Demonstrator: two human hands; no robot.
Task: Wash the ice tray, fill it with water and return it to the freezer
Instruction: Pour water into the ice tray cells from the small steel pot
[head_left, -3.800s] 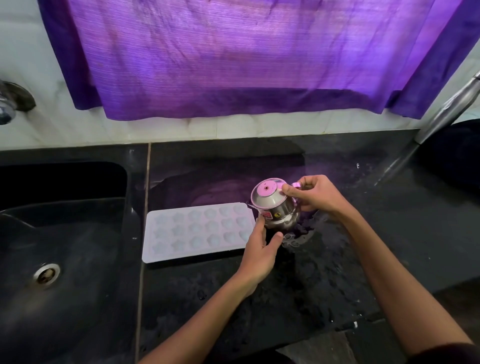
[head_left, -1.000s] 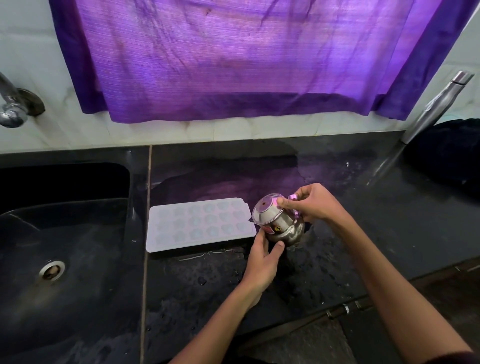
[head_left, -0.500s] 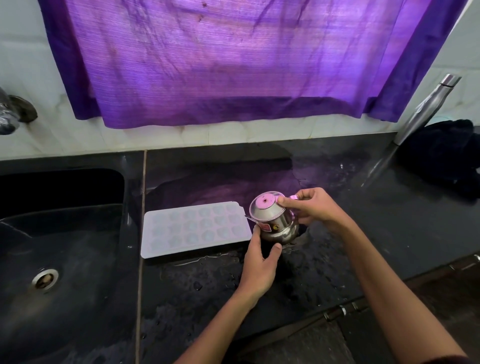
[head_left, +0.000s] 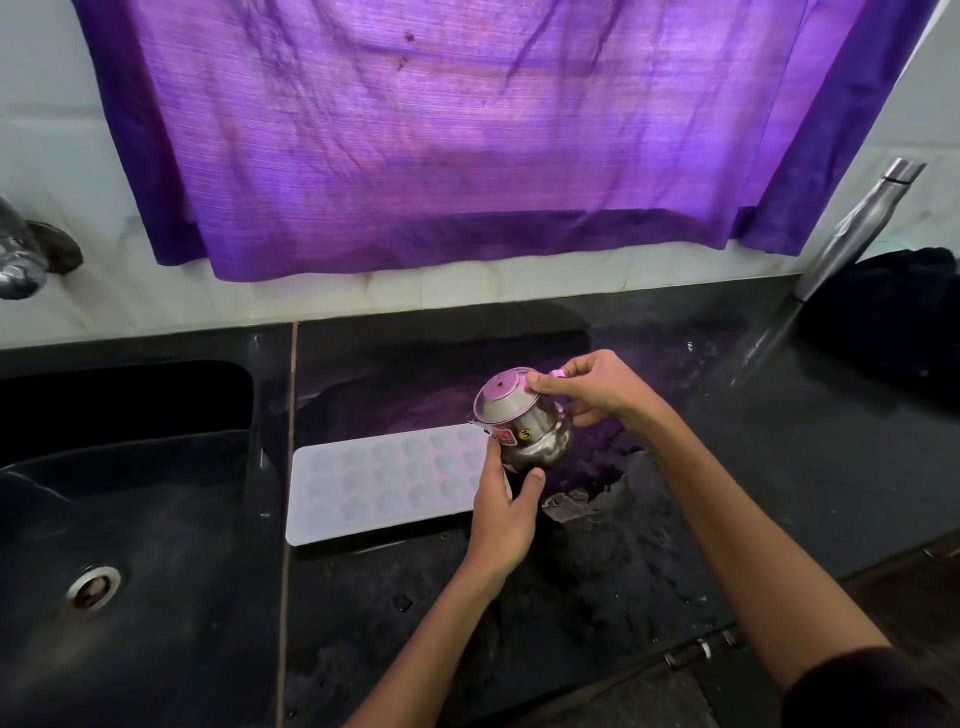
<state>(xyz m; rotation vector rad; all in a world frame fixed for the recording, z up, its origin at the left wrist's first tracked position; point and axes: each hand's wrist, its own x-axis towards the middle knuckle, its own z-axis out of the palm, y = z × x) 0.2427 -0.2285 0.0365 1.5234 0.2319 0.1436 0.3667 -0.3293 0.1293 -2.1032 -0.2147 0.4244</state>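
Note:
A white ice tray (head_left: 384, 480) with several shaped cells lies flat on the wet black counter (head_left: 597, 571), just right of the sink. Over its right end I hold a small steel pot (head_left: 524, 421) with a lid, tilted toward the tray. My right hand (head_left: 592, 387) grips the pot's handle, with the thumb on the lid's edge. My left hand (head_left: 506, 512) cups the pot's underside from below, thumb and fingers curled round it. Whether water runs out of the spout is hidden.
A black sink (head_left: 119, 509) with a steel drain (head_left: 94, 587) fills the left side. A tap (head_left: 21, 254) juts from the wall at far left. A steel bottle (head_left: 857, 228) and a dark cloth (head_left: 893, 317) stand at the back right. A purple curtain (head_left: 467, 130) hangs above.
The pot has tipped further toward the tray, still held in both hands. The tray has not moved on the counter.

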